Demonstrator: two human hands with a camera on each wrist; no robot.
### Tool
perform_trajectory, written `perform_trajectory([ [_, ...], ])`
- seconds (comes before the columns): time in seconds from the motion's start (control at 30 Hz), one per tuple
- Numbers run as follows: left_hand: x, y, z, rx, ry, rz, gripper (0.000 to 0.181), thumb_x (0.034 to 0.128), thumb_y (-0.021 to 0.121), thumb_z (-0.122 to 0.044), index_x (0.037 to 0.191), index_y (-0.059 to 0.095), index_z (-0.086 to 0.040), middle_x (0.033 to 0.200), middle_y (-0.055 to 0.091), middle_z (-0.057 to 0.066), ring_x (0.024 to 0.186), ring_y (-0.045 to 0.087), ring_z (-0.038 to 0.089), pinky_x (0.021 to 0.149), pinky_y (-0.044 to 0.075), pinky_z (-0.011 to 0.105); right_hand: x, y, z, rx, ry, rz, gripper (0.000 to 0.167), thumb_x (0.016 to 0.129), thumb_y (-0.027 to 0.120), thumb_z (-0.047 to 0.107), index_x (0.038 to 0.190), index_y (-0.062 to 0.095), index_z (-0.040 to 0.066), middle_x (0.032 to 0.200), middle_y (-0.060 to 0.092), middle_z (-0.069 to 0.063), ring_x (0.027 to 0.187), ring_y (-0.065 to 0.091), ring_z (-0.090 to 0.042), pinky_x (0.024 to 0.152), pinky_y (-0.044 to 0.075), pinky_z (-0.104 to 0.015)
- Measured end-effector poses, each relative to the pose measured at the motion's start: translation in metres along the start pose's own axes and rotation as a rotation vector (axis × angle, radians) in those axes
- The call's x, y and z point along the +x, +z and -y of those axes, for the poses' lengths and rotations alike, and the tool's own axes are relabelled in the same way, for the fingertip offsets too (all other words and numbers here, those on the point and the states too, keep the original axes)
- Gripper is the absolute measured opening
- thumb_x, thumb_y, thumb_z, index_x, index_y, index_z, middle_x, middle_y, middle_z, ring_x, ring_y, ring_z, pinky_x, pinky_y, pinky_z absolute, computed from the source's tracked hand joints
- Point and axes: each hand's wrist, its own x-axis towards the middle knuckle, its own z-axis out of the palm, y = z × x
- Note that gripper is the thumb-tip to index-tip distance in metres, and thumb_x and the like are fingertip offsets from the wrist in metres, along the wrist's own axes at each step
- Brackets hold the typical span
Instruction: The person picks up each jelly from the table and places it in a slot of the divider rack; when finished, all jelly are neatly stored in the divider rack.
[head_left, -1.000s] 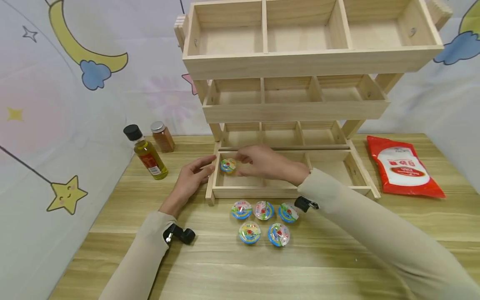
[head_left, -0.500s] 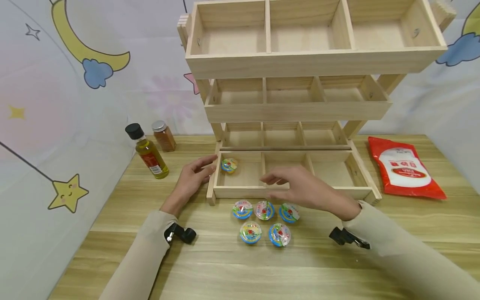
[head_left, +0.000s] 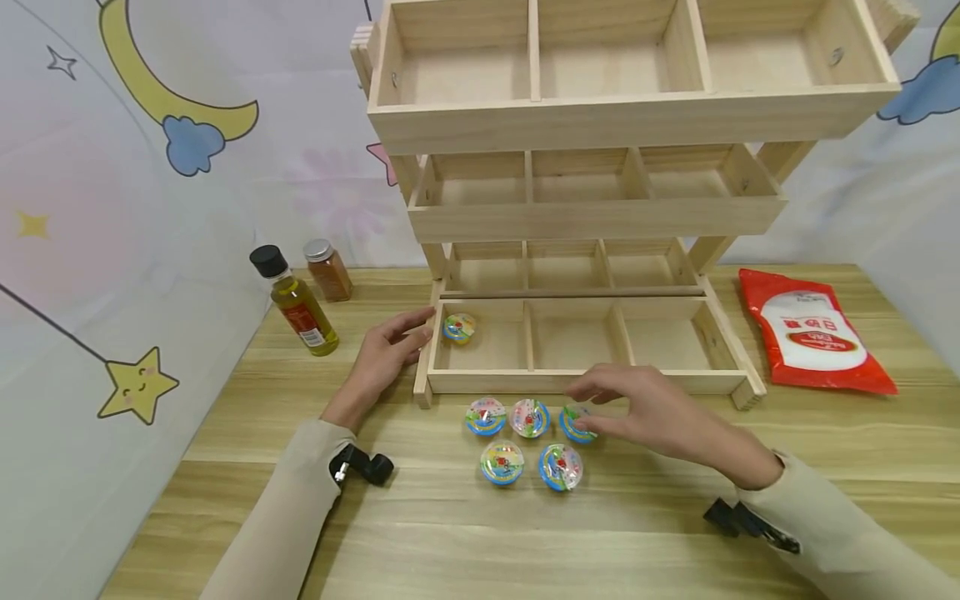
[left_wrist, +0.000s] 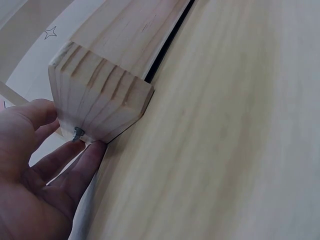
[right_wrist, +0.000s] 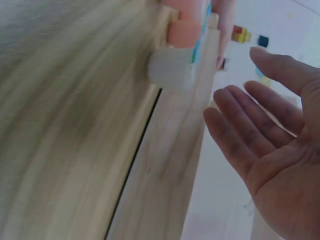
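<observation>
My left hand [head_left: 381,362] rests against the front left end of a wooden tiered rack [head_left: 577,382]. In the left wrist view, its fingertips touch the rack's end block [left_wrist: 97,95], near a small metal bolt [left_wrist: 78,133]. Over the right end of a row of small jelly cups hovers my right hand [head_left: 645,415], thumb and fingers apart. That rightmost cup [head_left: 573,426] is partly hidden by the thumb; the right wrist view shows a whitish cup [right_wrist: 172,67] apart from the fingers. Another jelly cup [head_left: 459,328] sits in the bottom tier's left compartment.
Several more jelly cups [head_left: 502,463] stand on the wood-grain table in front of the rack. An oil bottle [head_left: 303,313] and a spice jar [head_left: 328,271] stand at the left. A red and white bag [head_left: 813,333] lies at the right.
My right hand has come out of the bottom left compartment, leaving a jelly cup there, and has moved right and toward me to the rightmost cup. My left hand has stayed put.
</observation>
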Motion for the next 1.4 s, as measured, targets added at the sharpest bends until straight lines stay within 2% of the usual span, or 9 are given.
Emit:
perform_trajectory([
  [0.17,0.0,0.0,0.0,0.001,0.006,-0.001,0.044,0.108,0.066,-0.016,0.15,0.061,-0.005,0.151,0.058,0.016,0.13,0.06,0.03,0.092,0.06,0.026,-0.006,0.002,-0.006,-0.029,0.002,-0.01,0.03,0.092,0.085,0.009,0.121,0.077,0.005,0.118,0.076,-0.005,0.099,0.074,-0.022,0.087,0.063,-0.038],
  [0.33,0.0,-0.001,0.0,0.005,0.002,-0.002,0.044,0.1079,0.066,-0.017,0.15,0.061,-0.005,0.151,0.058,0.016,0.13,0.06,0.03,0.091,0.06,0.026,-0.008,0.003,-0.009,-0.05,0.036,0.035,0.034,0.093,0.086,0.016,0.124,0.076,0.004,0.122,0.075,-0.004,0.101,0.074,-0.023,0.088,0.063,-0.04],
  [0.5,-0.001,-0.001,-0.001,0.009,-0.006,-0.001,0.044,0.1081,0.066,-0.019,0.15,0.061,-0.006,0.152,0.058,0.016,0.131,0.059,0.03,0.092,0.06,0.026,-0.008,0.005,-0.012,-0.048,0.031,0.056,0.038,0.092,0.087,0.018,0.124,0.074,0.002,0.123,0.074,-0.009,0.101,0.074,-0.025,0.087,0.063,-0.04],
  [0.87,-0.001,0.0,-0.001,-0.001,0.004,0.003,0.044,0.1082,0.066,-0.017,0.15,0.061,-0.005,0.152,0.058,0.015,0.13,0.06,0.029,0.091,0.06,0.025,-0.008,0.009,-0.019,-0.06,0.033,0.092,0.04,0.089,0.089,0.02,0.123,0.074,0.005,0.118,0.075,-0.003,0.101,0.072,-0.019,0.088,0.062,-0.037],
  [1.1,-0.002,0.0,-0.002,0.002,0.002,0.003,0.044,0.1085,0.065,-0.017,0.151,0.06,-0.005,0.152,0.058,0.016,0.131,0.059,0.03,0.092,0.06,0.026,-0.008,0.013,-0.023,-0.094,-0.006,0.086,0.044,0.087,0.091,0.02,0.125,0.074,0.004,0.117,0.075,-0.004,0.1,0.071,-0.017,0.089,0.061,-0.038],
  [1.4,-0.002,0.0,-0.001,-0.008,0.005,0.003,0.044,0.1086,0.065,-0.016,0.151,0.06,-0.004,0.152,0.057,0.017,0.131,0.06,0.03,0.092,0.06,0.026,-0.007,0.015,-0.023,-0.102,0.002,0.08,0.044,0.087,0.09,0.019,0.124,0.073,0.003,0.118,0.075,-0.007,0.098,0.071,-0.016,0.087,0.061,-0.038],
])
